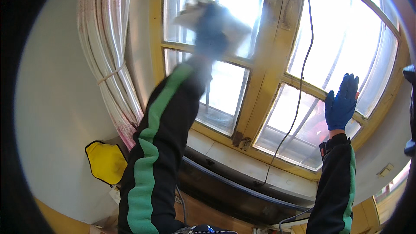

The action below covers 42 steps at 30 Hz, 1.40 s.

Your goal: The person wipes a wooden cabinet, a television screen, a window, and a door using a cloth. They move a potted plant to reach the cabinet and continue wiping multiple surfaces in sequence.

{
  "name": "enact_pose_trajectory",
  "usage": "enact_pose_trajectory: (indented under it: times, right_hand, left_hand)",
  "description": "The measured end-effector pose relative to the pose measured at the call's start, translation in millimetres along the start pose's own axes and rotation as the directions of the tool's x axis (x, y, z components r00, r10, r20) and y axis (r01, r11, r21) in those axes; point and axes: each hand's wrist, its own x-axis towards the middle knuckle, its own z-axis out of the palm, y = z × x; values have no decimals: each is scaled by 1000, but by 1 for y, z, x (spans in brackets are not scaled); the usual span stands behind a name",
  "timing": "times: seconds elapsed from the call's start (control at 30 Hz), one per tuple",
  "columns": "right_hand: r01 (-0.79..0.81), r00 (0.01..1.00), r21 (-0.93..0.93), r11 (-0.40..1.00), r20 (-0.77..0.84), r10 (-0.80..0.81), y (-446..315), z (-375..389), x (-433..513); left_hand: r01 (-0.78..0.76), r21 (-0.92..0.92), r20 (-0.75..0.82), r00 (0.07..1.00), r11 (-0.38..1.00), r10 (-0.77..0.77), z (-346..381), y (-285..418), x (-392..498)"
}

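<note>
My left hand (212, 31), in a dark glove and blurred by motion, is on a pale cloth (239, 32) at the upper pane of the left window sash (175, 46). Parts of the cloth stick out on both sides of the hand; its fingers are too blurred to make out. My right hand (341, 105) wears a blue glove and holds nothing. It lies against the right window sash (312, 87), near the crossbar, with the fingers pointing up and the thumb apart. The wooden frame is yellow, and bars show behind the glass.
A dark cable (304, 68) hangs across the right sash. Tied-back curtains (105, 42) hang at the left, above a yellow black-edged cloth item (106, 162). Below the white sill (224, 156) stands a long dark panel (221, 185). A wall switch (385, 170) is at the right.
</note>
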Motion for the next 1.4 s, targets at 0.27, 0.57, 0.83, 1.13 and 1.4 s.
enact_pose_trajectory:
  times: [0.27, 0.57, 0.83, 1.13, 1.4]
  right_hand:
    - [-6, 1000, -1, 1000, 10, 6, -1, 1, 0]
    - [33, 999, -12, 999, 44, -33, -2, -4, 2]
    - [4, 996, -30, 1000, 87, -1, -4, -7, 2]
    - [-55, 989, 1, 998, 138, 55, 3, -2, -5]
    - [-82, 985, -8, 997, 150, 82, 4, -2, -2]
  left_hand:
    - [532, 129, -173, 843, 836, -510, -17, -109, -1]
    - [-380, 500, -58, 882, 778, 468, -10, 50, 98]
    - [352, 347, -344, 910, 869, -231, -5, -95, 109]
    - [161, 210, -20, 987, 964, -160, -5, -39, -41]
    - [711, -519, 338, 681, 474, -650, -23, -8, -40]
